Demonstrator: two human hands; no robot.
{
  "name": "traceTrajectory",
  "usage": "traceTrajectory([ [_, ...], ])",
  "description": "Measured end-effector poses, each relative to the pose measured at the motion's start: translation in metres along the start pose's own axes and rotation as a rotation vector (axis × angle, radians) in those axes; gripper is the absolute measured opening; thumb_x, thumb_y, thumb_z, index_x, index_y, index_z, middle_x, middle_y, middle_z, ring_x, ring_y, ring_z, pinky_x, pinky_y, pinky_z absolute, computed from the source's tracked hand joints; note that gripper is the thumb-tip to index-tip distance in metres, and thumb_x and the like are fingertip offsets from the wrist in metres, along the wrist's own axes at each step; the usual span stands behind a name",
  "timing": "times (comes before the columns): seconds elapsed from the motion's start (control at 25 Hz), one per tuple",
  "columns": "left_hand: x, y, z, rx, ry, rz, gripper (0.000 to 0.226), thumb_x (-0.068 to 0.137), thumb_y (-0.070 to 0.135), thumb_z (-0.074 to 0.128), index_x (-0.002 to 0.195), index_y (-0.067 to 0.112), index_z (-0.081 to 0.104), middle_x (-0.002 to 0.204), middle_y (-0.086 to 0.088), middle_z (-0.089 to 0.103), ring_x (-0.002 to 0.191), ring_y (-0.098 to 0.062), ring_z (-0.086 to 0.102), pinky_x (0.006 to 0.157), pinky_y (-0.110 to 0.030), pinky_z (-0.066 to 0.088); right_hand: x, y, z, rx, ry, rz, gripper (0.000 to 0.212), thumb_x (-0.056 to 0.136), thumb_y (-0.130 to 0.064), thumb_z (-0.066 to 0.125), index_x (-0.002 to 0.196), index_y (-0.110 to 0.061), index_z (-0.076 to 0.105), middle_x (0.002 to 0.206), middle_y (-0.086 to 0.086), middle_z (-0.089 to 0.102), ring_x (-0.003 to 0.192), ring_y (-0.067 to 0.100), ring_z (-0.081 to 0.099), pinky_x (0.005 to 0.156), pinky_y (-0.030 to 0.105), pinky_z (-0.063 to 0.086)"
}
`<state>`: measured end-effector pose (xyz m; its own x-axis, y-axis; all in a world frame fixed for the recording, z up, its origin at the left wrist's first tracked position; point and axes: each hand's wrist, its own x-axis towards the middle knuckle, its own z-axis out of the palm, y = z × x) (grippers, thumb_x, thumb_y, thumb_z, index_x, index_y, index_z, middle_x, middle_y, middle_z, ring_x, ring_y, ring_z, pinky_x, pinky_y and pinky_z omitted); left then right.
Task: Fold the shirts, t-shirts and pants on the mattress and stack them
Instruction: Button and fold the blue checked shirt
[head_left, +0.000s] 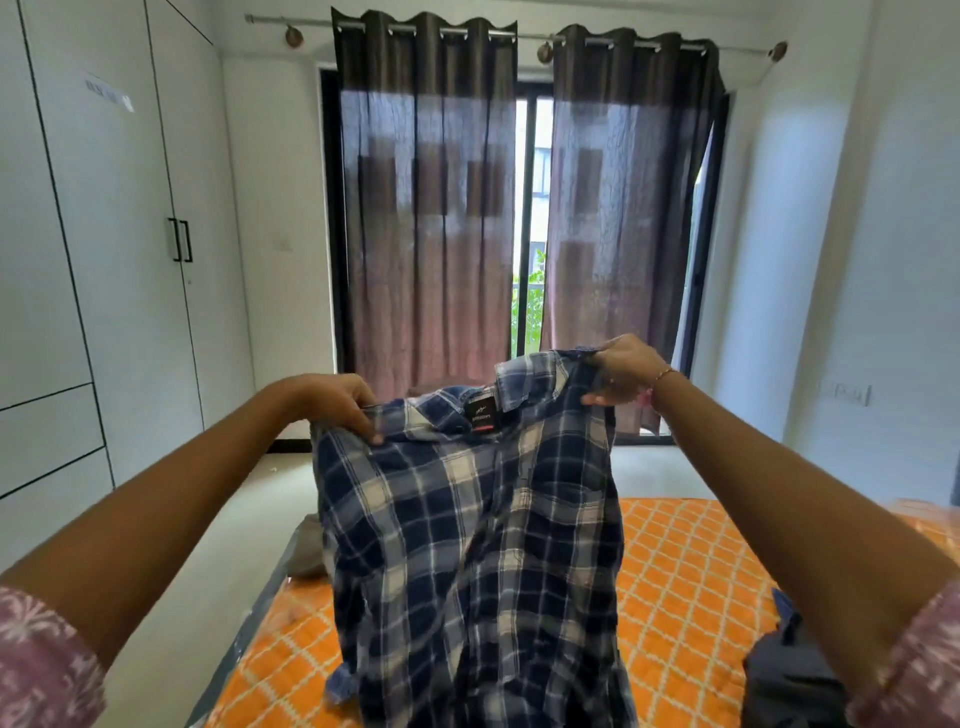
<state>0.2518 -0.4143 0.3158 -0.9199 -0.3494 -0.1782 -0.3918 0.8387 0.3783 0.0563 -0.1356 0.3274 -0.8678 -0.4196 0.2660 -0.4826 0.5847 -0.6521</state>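
A blue and white checked shirt hangs in the air in front of me, collar and label at the top, its lower part dropping out of view. My left hand pinches its left shoulder. My right hand grips the right shoulder a little higher. Below lies the mattress with an orange patterned cover. A dark grey-blue garment lies on the mattress at the lower right, partly behind my right arm. A grey piece of cloth shows at the mattress's far left corner, mostly hidden by the shirt.
White wardrobe doors line the left wall. Brown curtains hang over a glass door straight ahead. Pale floor runs between the wardrobe and the mattress. A white wall stands on the right.
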Motion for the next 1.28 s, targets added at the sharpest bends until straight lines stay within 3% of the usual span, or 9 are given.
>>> traceTrajectory([
  [0.16, 0.011, 0.014, 0.028, 0.696, 0.700, -0.218, 0.022, 0.094, 0.024, 0.053, 0.110, 0.013, 0.063, 0.114, -0.007, 0.058, 0.108, -0.025, 0.053, 0.085, -0.034, 0.040, 0.014, 0.007, 0.018, 0.208, -0.050, -0.032, 0.014, 0.088, -0.011, 0.063, 0.091, -0.014, 0.076, 0.084, 0.006, 0.070, 0.097, 0.029, 0.063, 0.095, 0.037, 0.050],
  [0.28, 0.020, 0.002, 0.044, 0.604, 0.979, -0.100, 0.016, 0.095, 0.012, 0.052, 0.089, 0.007, 0.066, 0.101, -0.011, 0.057, 0.084, -0.027, 0.059, 0.067, -0.034, 0.044, 0.011, 0.011, 0.018, 0.177, 0.121, -0.054, 0.012, 0.083, 0.002, 0.064, 0.092, 0.004, 0.072, 0.078, 0.010, 0.063, 0.077, 0.023, 0.060, 0.072, 0.030, 0.057],
  [0.4, 0.031, -0.009, 0.050, -0.236, 0.870, -0.035, 0.022, 0.095, 0.011, 0.047, 0.084, 0.007, 0.065, 0.086, -0.013, 0.064, 0.069, -0.032, 0.066, 0.061, -0.037, 0.054, 0.001, 0.014, 0.020, 0.073, 0.246, -0.076, 0.012, 0.085, -0.001, 0.061, 0.080, 0.006, 0.070, 0.066, 0.011, 0.058, 0.057, 0.015, 0.048, 0.045, 0.018, 0.039],
  [0.52, 0.029, 0.005, 0.054, -1.003, 0.549, -0.058, 0.017, 0.098, 0.020, 0.049, 0.103, 0.006, 0.057, 0.095, -0.016, 0.064, 0.047, -0.020, 0.067, 0.044, -0.026, 0.055, 0.003, 0.026, 0.032, 0.097, 0.286, 0.071, 0.023, 0.092, -0.007, 0.047, 0.093, 0.008, 0.065, 0.084, 0.018, 0.059, 0.072, 0.027, 0.051, 0.062, 0.030, 0.039],
  [0.64, 0.031, 0.024, 0.062, -1.197, 0.336, -0.140, 0.020, 0.102, 0.021, 0.039, 0.111, 0.006, 0.048, 0.095, -0.019, 0.058, 0.067, -0.031, 0.071, 0.045, -0.034, 0.055, 0.003, 0.027, 0.043, 0.308, 0.134, 0.199, 0.023, 0.096, -0.006, 0.042, 0.109, 0.004, 0.059, 0.101, 0.022, 0.060, 0.079, 0.034, 0.059, 0.061, 0.034, 0.055],
  [0.76, 0.041, 0.041, 0.063, -1.294, 0.304, -0.153, 0.020, 0.101, 0.022, 0.037, 0.103, 0.009, 0.051, 0.095, -0.015, 0.055, 0.089, -0.036, 0.064, 0.059, -0.039, 0.055, 0.004, 0.022, 0.044, 0.724, 0.075, 0.356, 0.022, 0.098, 0.000, 0.037, 0.100, 0.004, 0.058, 0.102, 0.024, 0.059, 0.067, 0.031, 0.057, 0.053, 0.040, 0.058],
  [0.92, 0.056, 0.045, 0.060, -1.488, 0.519, -0.008, 0.026, 0.098, 0.014, 0.037, 0.077, 0.016, 0.053, 0.070, -0.001, 0.053, 0.058, -0.016, 0.048, 0.050, -0.025, 0.042, 0.013, 0.019, 0.036, 0.256, 0.195, 0.168, 0.029, 0.096, -0.002, 0.038, 0.109, 0.013, 0.059, 0.103, 0.026, 0.060, 0.081, 0.029, 0.051, 0.071, 0.040, 0.043],
  [1.12, 0.060, 0.056, 0.038, -1.246, 0.739, 0.144, 0.027, 0.098, 0.016, 0.035, 0.098, 0.012, 0.062, 0.093, -0.009, 0.061, 0.078, -0.020, 0.056, 0.074, -0.031, 0.048, 0.019, 0.009, 0.017, -0.084, 0.284, -0.166, 0.033, 0.092, 0.004, 0.037, 0.114, 0.006, 0.062, 0.118, 0.020, 0.059, 0.102, 0.034, 0.057, 0.081, 0.030, 0.042],
  [1.28, 0.059, 0.050, 0.030, -0.364, 0.926, 0.176, 0.042, 0.103, 0.028, 0.031, 0.129, 0.003, 0.051, 0.153, -0.020, 0.024, 0.126, -0.041, 0.042, 0.108, -0.047, 0.034, 0.021, 0.013, 0.016, -0.580, 0.187, -0.414, 0.029, 0.093, -0.007, 0.047, 0.120, -0.008, 0.058, 0.155, 0.012, 0.020, 0.114, 0.038, 0.052, 0.100, 0.046, 0.044],
])
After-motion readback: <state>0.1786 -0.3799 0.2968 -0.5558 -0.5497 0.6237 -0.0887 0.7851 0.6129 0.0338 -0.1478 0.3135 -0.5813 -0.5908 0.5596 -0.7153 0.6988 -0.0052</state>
